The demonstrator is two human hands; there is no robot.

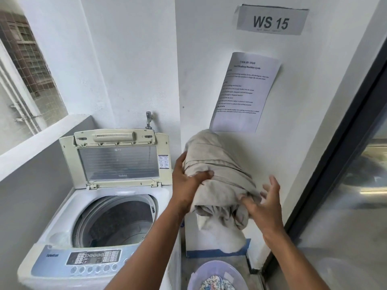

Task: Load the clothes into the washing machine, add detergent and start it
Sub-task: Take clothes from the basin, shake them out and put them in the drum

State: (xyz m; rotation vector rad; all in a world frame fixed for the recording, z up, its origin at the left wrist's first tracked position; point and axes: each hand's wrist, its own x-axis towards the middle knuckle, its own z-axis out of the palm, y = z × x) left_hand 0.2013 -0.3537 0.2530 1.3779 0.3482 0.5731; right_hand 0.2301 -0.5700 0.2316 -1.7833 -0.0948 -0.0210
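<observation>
We hold a bundled beige cloth [217,176] in the air, to the right of the open washing machine [100,216]. Our left hand [187,183] grips it; our right hand [266,206] touches its lower end with spread, relaxed fingers. We think the loose hanging end can catch on the rim of the drum [114,219], or the cloth can slip down towards the basket [215,275].

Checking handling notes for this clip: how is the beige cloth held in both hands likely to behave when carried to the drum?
The beige cloth is probably floppy: its lower end droops in folds below the left hand. It likely needs both hands, since the right hand props the bundle's other side. It seems light, held up chest-high.
</observation>
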